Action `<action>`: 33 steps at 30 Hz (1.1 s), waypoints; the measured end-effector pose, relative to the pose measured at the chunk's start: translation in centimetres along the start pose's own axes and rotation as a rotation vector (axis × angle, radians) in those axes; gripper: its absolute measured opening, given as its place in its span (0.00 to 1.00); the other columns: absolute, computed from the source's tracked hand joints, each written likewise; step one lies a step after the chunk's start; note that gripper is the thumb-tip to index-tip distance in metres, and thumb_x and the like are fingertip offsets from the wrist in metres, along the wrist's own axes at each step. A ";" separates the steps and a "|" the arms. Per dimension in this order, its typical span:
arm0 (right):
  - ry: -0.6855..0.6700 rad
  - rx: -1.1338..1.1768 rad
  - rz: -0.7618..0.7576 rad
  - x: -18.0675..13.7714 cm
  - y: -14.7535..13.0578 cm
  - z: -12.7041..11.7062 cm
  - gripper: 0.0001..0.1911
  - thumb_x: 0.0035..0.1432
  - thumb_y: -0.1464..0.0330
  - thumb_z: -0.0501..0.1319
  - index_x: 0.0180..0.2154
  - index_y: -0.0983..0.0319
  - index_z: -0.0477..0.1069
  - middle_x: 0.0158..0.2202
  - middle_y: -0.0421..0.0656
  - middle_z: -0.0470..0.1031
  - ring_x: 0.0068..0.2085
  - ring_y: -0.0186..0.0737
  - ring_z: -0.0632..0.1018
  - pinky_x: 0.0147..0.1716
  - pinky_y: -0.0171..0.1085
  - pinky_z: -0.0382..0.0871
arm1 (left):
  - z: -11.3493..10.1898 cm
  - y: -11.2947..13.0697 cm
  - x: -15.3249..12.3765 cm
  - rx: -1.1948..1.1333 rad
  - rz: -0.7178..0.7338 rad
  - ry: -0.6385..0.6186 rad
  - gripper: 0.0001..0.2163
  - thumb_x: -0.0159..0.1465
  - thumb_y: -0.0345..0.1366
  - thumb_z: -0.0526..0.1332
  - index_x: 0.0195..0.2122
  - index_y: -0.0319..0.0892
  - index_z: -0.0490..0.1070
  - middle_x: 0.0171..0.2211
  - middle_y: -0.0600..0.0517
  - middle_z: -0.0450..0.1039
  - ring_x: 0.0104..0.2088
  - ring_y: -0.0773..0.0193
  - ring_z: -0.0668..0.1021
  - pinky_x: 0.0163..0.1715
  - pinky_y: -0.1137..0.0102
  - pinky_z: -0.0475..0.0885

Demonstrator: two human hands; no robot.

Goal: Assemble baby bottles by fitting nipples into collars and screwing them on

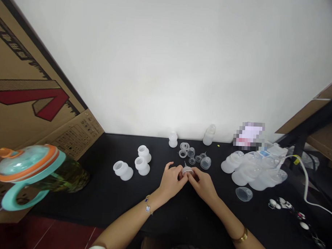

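Observation:
My left hand [171, 181] and my right hand [203, 184] meet over the middle of the black table. Between their fingertips they pinch a white bottle collar ring [188, 170], with a clear pointed tip rising above it. My fingers partly cover the ring. Just beyond them lie loose bottle parts: white collar rings [182, 153], small clear teats [190, 152] and a clear cap [205, 162]. Several open white bottle bodies [142, 166] stand to the left of my left hand. One more white bottle body [173, 139] is near the wall.
A capped baby bottle [209, 135] stands by the wall. Several capped bottles [251, 171] cluster at right, with a clear cap [244, 194] in front. Nearby are a beaded strap [296, 214] and white cable [306, 180]. A large teal-handled jug [44, 171] and cardboard box [34, 72] occupy the left.

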State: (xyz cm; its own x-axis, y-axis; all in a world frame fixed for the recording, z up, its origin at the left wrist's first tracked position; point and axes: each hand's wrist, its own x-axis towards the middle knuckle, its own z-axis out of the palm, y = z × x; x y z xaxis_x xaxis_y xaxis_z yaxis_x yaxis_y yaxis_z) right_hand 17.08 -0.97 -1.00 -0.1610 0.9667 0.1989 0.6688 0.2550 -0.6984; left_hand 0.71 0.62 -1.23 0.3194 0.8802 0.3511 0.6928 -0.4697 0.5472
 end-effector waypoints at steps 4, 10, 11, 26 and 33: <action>0.008 0.000 -0.008 0.0 0.0 0.0 0.13 0.64 0.62 0.53 0.30 0.59 0.70 0.21 0.36 0.69 0.22 0.34 0.70 0.24 0.32 0.58 | -0.1 0.1 0.1 0.001 -0.003 -0.003 0.11 0.64 0.34 0.56 0.24 0.45 0.58 0.18 0.61 0.65 0.24 0.66 0.73 0.56 0.56 0.63; 0.001 -0.006 0.010 0.0 0.0 0.0 0.14 0.64 0.60 0.53 0.30 0.59 0.68 0.21 0.36 0.68 0.22 0.33 0.69 0.24 0.32 0.57 | -0.2 0.1 0.1 -0.006 -0.008 -0.011 0.11 0.64 0.34 0.56 0.24 0.45 0.58 0.18 0.61 0.64 0.24 0.66 0.73 0.56 0.57 0.62; 0.000 -0.008 0.010 0.0 0.0 0.0 0.14 0.64 0.60 0.53 0.30 0.59 0.68 0.21 0.36 0.68 0.22 0.33 0.69 0.24 0.32 0.56 | -0.2 0.1 0.1 -0.007 -0.006 -0.013 0.11 0.64 0.34 0.56 0.24 0.45 0.58 0.18 0.61 0.64 0.24 0.66 0.73 0.56 0.57 0.62; 0.019 0.097 0.039 -0.2 -0.1 0.2 0.14 0.68 0.57 0.50 0.43 0.57 0.67 0.27 0.38 0.73 0.25 0.37 0.74 0.25 0.33 0.63 | -0.6 0.2 0.0 0.005 0.019 -0.082 0.16 0.71 0.37 0.47 0.27 0.44 0.66 0.22 0.56 0.72 0.27 0.64 0.76 0.56 0.56 0.63; 0.014 0.119 0.027 -0.3 -0.2 0.2 0.15 0.69 0.56 0.49 0.42 0.58 0.68 0.26 0.39 0.73 0.25 0.38 0.75 0.26 0.33 0.66 | -0.5 0.2 -0.1 0.014 0.022 -0.092 0.19 0.72 0.38 0.46 0.26 0.44 0.67 0.22 0.56 0.72 0.28 0.65 0.76 0.57 0.56 0.62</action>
State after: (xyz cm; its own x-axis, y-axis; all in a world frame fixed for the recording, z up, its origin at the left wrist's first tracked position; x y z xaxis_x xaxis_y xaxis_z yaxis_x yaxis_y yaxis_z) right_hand 16.88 -1.25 -1.07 -0.1331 0.9731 0.1881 0.5819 0.2304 -0.7800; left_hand 0.49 0.37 -0.73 0.3919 0.8727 0.2913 0.6940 -0.4883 0.5290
